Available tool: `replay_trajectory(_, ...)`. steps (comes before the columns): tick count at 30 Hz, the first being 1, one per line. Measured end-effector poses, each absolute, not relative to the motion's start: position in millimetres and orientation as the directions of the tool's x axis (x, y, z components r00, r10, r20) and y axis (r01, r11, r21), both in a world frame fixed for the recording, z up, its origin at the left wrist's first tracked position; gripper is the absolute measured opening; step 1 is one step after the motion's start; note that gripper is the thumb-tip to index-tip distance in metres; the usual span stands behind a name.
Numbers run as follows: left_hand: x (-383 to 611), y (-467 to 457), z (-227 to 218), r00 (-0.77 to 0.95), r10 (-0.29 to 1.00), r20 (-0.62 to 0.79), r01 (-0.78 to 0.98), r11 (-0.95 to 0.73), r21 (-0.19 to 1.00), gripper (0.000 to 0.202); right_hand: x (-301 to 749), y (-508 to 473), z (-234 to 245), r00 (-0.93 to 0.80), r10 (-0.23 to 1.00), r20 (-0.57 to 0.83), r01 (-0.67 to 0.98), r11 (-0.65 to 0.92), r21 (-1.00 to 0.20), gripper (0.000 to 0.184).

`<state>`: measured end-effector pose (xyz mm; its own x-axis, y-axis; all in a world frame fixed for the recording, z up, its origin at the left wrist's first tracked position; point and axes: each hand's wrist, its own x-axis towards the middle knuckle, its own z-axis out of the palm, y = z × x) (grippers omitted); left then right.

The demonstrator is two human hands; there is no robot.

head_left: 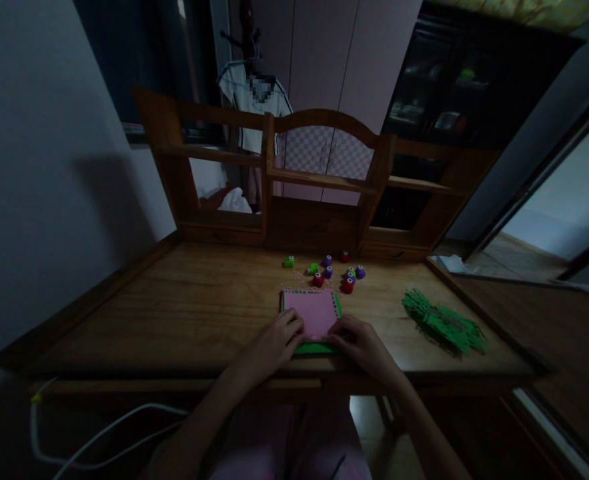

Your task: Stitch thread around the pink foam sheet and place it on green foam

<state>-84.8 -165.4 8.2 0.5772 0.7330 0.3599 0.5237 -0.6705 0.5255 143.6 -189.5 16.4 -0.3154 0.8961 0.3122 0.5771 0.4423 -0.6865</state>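
Note:
A pink sheet (315,310) lies on top of a stack of green sheets (312,347) near the front edge of the wooden desk (194,307). My left hand (280,338) rests on the sheet's near left corner, fingers curled on the paper. At the near right corner, my right hand (358,341) presses down, its fingers bent over the edge. Both hands touch the stack. Just beyond the sheets sit several small craft punches (332,271) in red, purple and green.
A heap of green cut paper pieces (443,323) lies at the right of the desk. A wooden shelf unit (319,180) stands along the back edge. A white cable (99,437) hangs below the desk at the left. The wall is close on the left.

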Motion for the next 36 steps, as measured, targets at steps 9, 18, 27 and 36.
replay_trajectory(9,-84,-161,8,0.59,0.738,0.328,0.471,-0.644,0.602,0.011,143,-185,19,-0.321,0.915,0.245,0.568,0.393,-0.723,0.018)
replay_trajectory(18,-84,-156,11,0.627,0.726,0.282,0.462,-0.638,0.616,0.013,142,-184,18,-0.326,0.92,0.216,0.57,0.374,-0.732,0.016)
replay_trajectory(27,-86,-151,9,0.657,0.706,0.265,0.442,-0.645,0.624,0.015,142,-184,16,-0.315,0.926,0.208,0.576,0.36,-0.734,0.011)
replay_trajectory(36,-86,-152,7,0.633,0.724,0.274,0.407,-0.613,0.678,0.014,141,-187,13,-0.29,0.934,0.209,0.558,0.343,-0.756,0.009)
